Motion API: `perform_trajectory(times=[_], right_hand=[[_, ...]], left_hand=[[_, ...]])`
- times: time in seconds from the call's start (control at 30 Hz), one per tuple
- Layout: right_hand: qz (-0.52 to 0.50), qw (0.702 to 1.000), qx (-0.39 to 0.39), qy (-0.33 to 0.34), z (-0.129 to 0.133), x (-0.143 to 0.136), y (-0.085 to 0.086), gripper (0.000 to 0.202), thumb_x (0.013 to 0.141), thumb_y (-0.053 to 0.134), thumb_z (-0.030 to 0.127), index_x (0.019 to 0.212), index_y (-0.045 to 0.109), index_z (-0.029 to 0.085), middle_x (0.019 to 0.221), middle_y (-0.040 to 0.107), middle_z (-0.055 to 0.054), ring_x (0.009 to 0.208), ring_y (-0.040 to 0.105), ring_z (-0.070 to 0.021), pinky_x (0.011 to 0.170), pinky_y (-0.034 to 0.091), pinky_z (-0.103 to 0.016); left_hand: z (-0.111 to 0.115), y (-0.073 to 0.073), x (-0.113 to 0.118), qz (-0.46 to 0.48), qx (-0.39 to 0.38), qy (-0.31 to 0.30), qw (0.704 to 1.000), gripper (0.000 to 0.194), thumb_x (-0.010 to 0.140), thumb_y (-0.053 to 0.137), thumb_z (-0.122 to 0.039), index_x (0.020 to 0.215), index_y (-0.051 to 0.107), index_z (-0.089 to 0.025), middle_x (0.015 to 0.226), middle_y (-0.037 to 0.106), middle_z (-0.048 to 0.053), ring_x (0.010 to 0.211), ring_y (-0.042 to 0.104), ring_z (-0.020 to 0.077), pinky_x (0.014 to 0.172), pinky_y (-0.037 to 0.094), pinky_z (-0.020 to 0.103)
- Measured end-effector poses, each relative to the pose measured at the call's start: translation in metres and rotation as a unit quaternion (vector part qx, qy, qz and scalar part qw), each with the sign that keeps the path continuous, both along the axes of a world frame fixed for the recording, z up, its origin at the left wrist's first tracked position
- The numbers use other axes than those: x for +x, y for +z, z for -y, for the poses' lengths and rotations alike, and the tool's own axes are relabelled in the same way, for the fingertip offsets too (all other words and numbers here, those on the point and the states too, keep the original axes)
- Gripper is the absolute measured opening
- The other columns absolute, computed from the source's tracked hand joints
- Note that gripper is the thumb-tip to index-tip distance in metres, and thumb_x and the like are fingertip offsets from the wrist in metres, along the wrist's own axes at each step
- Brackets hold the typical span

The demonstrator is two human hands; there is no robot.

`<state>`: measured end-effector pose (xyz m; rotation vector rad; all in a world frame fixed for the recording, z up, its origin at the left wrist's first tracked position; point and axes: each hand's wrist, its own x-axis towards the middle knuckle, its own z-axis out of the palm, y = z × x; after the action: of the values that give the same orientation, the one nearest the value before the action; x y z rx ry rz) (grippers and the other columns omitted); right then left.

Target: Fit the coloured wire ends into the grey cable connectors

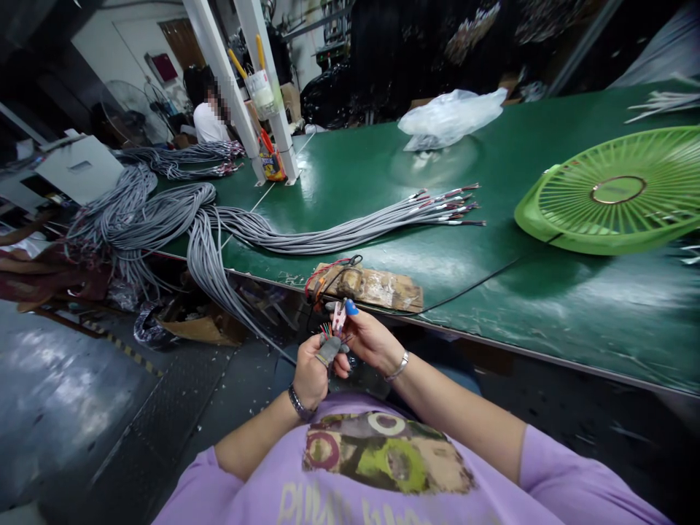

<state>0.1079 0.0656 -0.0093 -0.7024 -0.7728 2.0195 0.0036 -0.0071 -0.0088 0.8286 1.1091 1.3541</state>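
Left hand: left hand [310, 375], thumb in a grey covering, fingers closed around a cable end [327, 329]; dark band at the wrist.
Right hand: right hand [373, 341], just beside the left, thumb and fingers pinching a small pale pink piece [339, 316]; blue covering on one digit, silvery bracelet at the wrist.
Cable end: between the hands, at the near edge of the table; thin red, green and other coloured wires fan out of the grip.
Wooden board: wooden board [383, 289] at the table's near edge, just beyond the hands, red and black leads at its left end; black cord [481, 281] runs right toward the fan.
Grey cables: grey cables [328, 239] lie across the green table [470, 259], stripped ends to the right, coils heaped at left.
Right side: green fan [617, 189].
Far side: crumpled clear plastic bag [451, 120].
Posts: white posts [267, 95] left of centre, an orange-and-yellow holder [272, 166] low between them.
Far left: person [211, 120] in a white top.
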Motion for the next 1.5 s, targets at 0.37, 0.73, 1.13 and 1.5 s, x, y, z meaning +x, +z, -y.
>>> perform_trajectory(times=[0.37, 0.73, 1.13, 1.5], right_hand=[[-0.103, 0.987, -0.106, 0.07, 0.002, 0.009, -0.003, 0.039, 0.082, 0.056, 0.054, 0.083, 0.065, 0.016, 0.078, 0.066, -0.005, 0.062, 0.056, -0.011, 0.057, 0.045, -0.022], [-0.06, 0.996, -0.057, 0.037, 0.004, 0.009, -0.001, 0.03, 0.081, 0.062, 0.044, 0.085, 0.067, 0.014, 0.068, 0.062, -0.002, 0.058, 0.053, -0.009, 0.054, 0.045, -0.02], [-0.03, 0.993, -0.009, 0.11, 0.01, 0.013, -0.003, 0.044, 0.07, 0.067, 0.057, 0.084, 0.063, 0.015, 0.072, 0.061, -0.003, 0.062, 0.054, -0.0112, 0.058, 0.043, -0.024], [0.092, 0.99, 0.1, 0.024, 0.033, 0.01, 0.004, 0.032, 0.069, 0.073, 0.043, 0.074, 0.056, 0.016, 0.055, 0.056, 0.003, 0.049, 0.047, -0.009, 0.053, 0.034, -0.024]], left_hand=[[0.01, 0.001, -0.005, 0.0, 0.011, 0.017, 1.0, 0.031, 0.075, 0.064, -0.044, 0.068, 0.06, -0.014, 0.048, 0.062, 0.0, 0.034, 0.051, 0.0091, 0.036, 0.038, 0.019], [0.01, -0.004, -0.004, -0.021, 0.028, 0.036, 0.999, 0.029, 0.078, 0.063, -0.042, 0.071, 0.061, -0.014, 0.051, 0.064, 0.0, 0.037, 0.053, 0.0091, 0.037, 0.04, 0.019], [0.004, -0.002, -0.007, -0.059, 0.038, 0.064, 0.996, 0.03, 0.08, 0.062, -0.043, 0.073, 0.062, -0.014, 0.053, 0.062, 0.0, 0.039, 0.053, 0.0082, 0.039, 0.04, 0.018], [0.01, -0.004, -0.013, -0.15, 0.029, 0.027, 0.988, 0.035, 0.081, 0.058, -0.048, 0.068, 0.059, -0.015, 0.054, 0.063, 0.001, 0.044, 0.056, 0.0103, 0.046, 0.045, 0.022]])
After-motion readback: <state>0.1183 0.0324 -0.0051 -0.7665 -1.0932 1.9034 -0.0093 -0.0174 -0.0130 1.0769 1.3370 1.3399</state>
